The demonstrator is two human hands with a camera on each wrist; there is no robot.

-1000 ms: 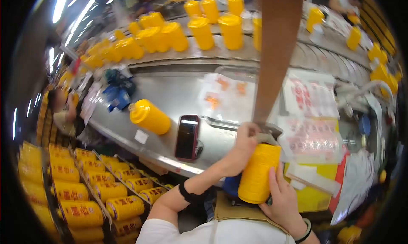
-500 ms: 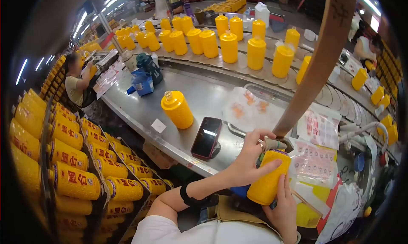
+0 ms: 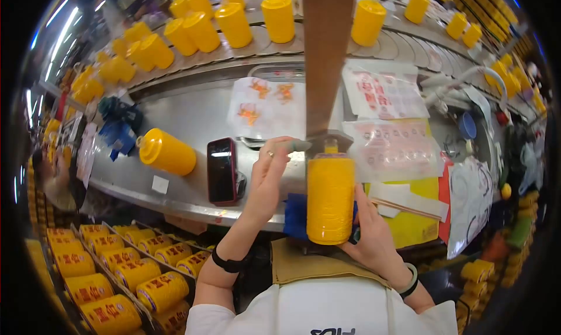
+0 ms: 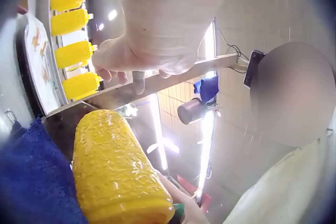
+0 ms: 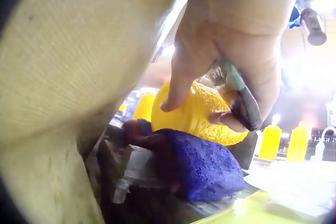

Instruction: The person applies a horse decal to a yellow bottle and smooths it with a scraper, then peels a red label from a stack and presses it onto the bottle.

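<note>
A yellow embossed bottle [image 3: 331, 200] lies with its clear neck away from the person, over a blue cloth [image 5: 210, 166]. My right hand [image 3: 374, 235] grips it from the right side, thumb and fingers spread round its body in the right wrist view. A green and dark covering shows along one finger of that hand. Left of the neck, my left hand [image 3: 270, 174] is raised off the bottle, its fingers extended and a grey-green cover on one fingertip. In the left wrist view this hand hangs above the bottle, holding nothing.
A second yellow bottle [image 3: 168, 152] and a phone [image 3: 222, 171] lie left on the metal table. Sticker sheets [image 3: 394, 148] lie to the right. A brown post [image 3: 327, 60] rises beyond the bottle. Bottles line a conveyor [image 3: 257, 54]; racked bottles [image 3: 120, 265] stand lower left.
My left hand has let go of the bottle and moved left of its neck. The bottle has turned straighter, its neck now showing. The right hand keeps its hold. The head view has swung.
</note>
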